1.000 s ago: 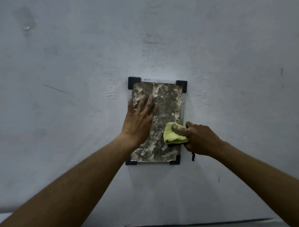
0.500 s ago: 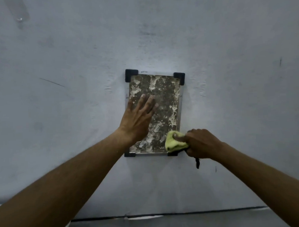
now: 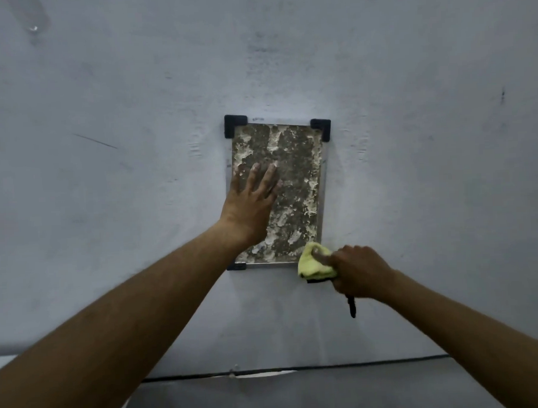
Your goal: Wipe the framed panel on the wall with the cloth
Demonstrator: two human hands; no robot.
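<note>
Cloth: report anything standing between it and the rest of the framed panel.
Only the left hand, flat on the framed panel's left side. The cloth, in the right hand, sits at its bottom right corner.

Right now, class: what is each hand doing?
Left hand: open, fingers straight, flat on the framed panel.
Right hand: closed round the yellow cloth at the panel's lower right corner.

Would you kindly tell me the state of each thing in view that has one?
framed panel: fixed on the wall, surface mottled with pale residue.
cloth: bunched, at the panel's lower right corner.
left hand: flat on the panel, fingers straight.
right hand: grips the cloth.
</note>
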